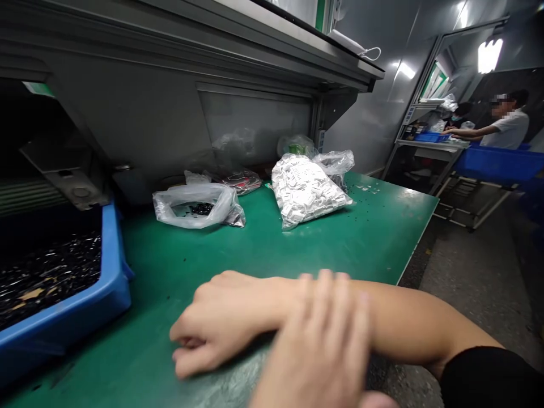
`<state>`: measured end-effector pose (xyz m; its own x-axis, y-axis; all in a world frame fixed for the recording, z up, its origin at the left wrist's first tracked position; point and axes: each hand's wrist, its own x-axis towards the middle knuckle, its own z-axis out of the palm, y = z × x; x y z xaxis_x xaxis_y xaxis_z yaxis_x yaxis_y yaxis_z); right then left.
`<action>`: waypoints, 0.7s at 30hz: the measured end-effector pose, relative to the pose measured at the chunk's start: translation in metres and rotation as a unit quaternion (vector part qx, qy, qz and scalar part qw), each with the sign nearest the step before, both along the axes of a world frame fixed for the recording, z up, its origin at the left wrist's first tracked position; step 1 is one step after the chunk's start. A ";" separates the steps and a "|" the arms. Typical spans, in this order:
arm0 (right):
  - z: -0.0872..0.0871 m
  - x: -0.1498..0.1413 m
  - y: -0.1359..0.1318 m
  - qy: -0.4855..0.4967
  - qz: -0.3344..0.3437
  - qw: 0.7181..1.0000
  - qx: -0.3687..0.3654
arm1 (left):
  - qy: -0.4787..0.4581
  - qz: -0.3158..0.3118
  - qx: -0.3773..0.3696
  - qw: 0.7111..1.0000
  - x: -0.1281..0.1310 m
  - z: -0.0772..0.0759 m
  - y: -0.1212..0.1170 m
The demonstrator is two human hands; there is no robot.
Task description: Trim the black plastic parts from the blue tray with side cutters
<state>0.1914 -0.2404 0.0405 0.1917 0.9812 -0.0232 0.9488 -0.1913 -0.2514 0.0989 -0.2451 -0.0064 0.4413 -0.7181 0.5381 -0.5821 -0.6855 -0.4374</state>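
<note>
My right hand [216, 323] lies on the green bench mat [272, 255], its fingers loosely curled and holding nothing. It reaches in from the right, with a black sleeve [484, 379] at the upper arm. My left hand [325, 334] rises from the bottom edge and rests across my right wrist, fingers apart and blurred. To the left of both hands stands a blue plastic bin [114, 266] filled with shiny black pieces [46, 277]. Farther back lie a clear bag of white parts [304, 190] and a clear bag holding black pieces [198, 205].
A grey metal shelf unit [170, 85] overhangs the back of the bench, with more plastic bags beneath it. The bench's right edge drops to a concrete floor [476, 283]. Beyond, a person [508, 127] reaches over a table beside a blue crate [499, 164].
</note>
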 end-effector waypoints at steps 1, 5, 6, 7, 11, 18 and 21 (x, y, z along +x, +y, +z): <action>0.000 0.007 0.000 0.025 0.012 1.000 0.015 | -0.013 -0.028 -0.023 0.999 0.001 -0.004 -0.027; -0.003 0.052 -0.008 0.043 -0.053 0.996 0.061 | -0.030 -0.152 0.015 0.988 0.019 -0.003 -0.053; -0.004 0.064 -0.012 0.030 -0.083 0.994 0.063 | 0.001 -0.181 0.048 0.982 0.029 0.004 -0.032; -0.006 0.075 -0.016 0.020 -0.112 0.991 0.065 | 0.074 -0.145 0.083 0.983 0.040 0.013 -0.003; -0.006 0.102 -0.026 0.003 -0.195 0.978 0.069 | 0.089 0.124 0.032 0.988 0.087 0.067 0.136; -0.003 0.103 -0.020 -0.006 -0.203 0.976 0.085 | 0.079 0.188 -0.061 0.977 0.072 0.065 0.122; -0.003 0.101 -0.020 -0.015 -0.195 0.979 0.065 | 0.101 0.001 -0.069 0.992 0.036 0.027 0.020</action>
<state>0.2927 -0.2603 0.0373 0.5503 0.8280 0.1077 0.8175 -0.5080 -0.2715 0.1349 -0.2246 0.0204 0.5520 -0.6427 0.5312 -0.6470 -0.7320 -0.2134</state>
